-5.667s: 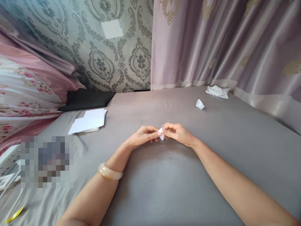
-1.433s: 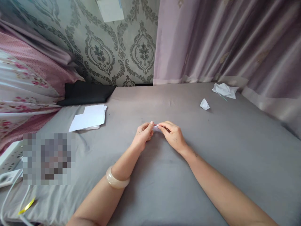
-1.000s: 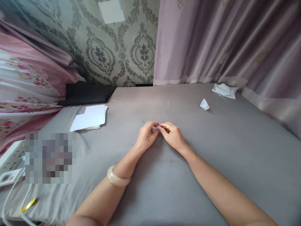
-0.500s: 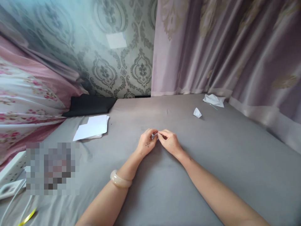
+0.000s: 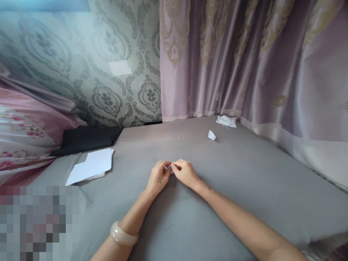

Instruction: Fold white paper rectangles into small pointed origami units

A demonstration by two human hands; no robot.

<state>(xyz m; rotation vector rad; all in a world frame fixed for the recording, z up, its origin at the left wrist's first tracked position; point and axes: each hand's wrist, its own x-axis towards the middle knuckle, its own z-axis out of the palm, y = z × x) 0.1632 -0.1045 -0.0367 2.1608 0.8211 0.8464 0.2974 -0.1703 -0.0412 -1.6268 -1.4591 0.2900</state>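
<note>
You are holding a small white folded-paper piece point(image 5: 172, 171) between both hands, over the middle of the grey fabric-covered bed point(image 5: 206, 217); whether it is touching the cloth is not showing. Your left hand point(image 5: 159, 175) is curving into a loose ring, a small gap showing between thumb and forefinger, their tips apparently closing on the paper. Your right hand point(image 5: 186, 173) is pinching more tightly beside it, fingertips meeting the left hand's. Judging from this grip, you are working best when the left hand is bracing the paper and the right is pressing lightly and evenly along the folds, since thin panels are likely to buckle. Orientation: only white slivers are showing among your fingers, so neither the piece's pointing direction nor its long axis is readable. Farther off, to your right, a separate white faceted folded-paper shape point(image 5: 211, 135) is resting on the bed.
</note>
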